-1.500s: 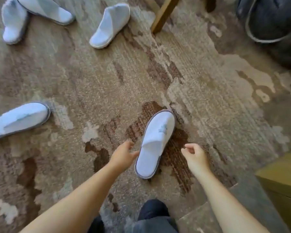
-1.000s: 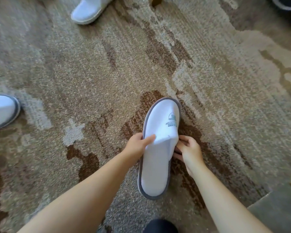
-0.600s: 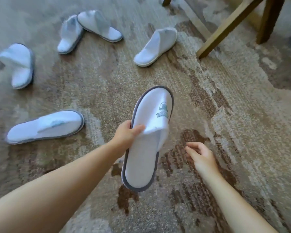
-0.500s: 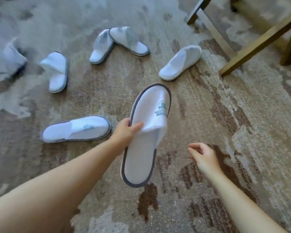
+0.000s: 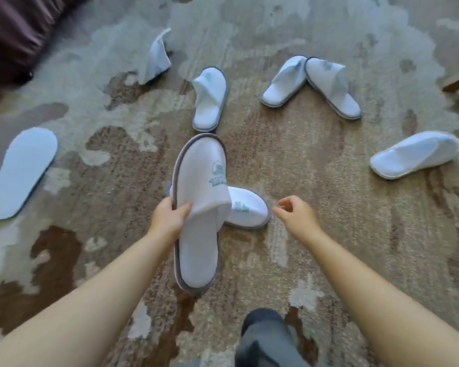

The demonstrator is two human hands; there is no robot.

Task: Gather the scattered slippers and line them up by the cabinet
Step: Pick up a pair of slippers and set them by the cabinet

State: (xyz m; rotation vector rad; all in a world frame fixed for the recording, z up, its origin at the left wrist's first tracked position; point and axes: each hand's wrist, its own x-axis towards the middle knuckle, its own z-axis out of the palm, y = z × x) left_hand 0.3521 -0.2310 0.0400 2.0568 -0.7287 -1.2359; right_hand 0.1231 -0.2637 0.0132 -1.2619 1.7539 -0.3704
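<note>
Slippers lie scattered on the carpet (image 5: 329, 234); the left hand (image 5: 170, 218) grips one logo slipper (image 5: 199, 207) above it. Gathering step; the right hand (image 5: 296, 214), loosely curled and empty, should probably take the slipper underneath (image 5: 247, 210)

The slipper (image 5: 199, 205) gripped in the left hand (image 5: 170, 218) is white with a grey rim and a teal logo on its upper. The slipper under it (image 5: 247, 207) is white too, grey-edged, with a teal mark. The other slippers (image 5: 210, 99) on the floor are white; the overturned one (image 5: 21, 170) shows a plain pale sole. The carpet (image 5: 329, 207) is mottled in beige, tan and dark brown patches. A dark purple fabric (image 5: 16, 30) fills the upper left corner
</note>
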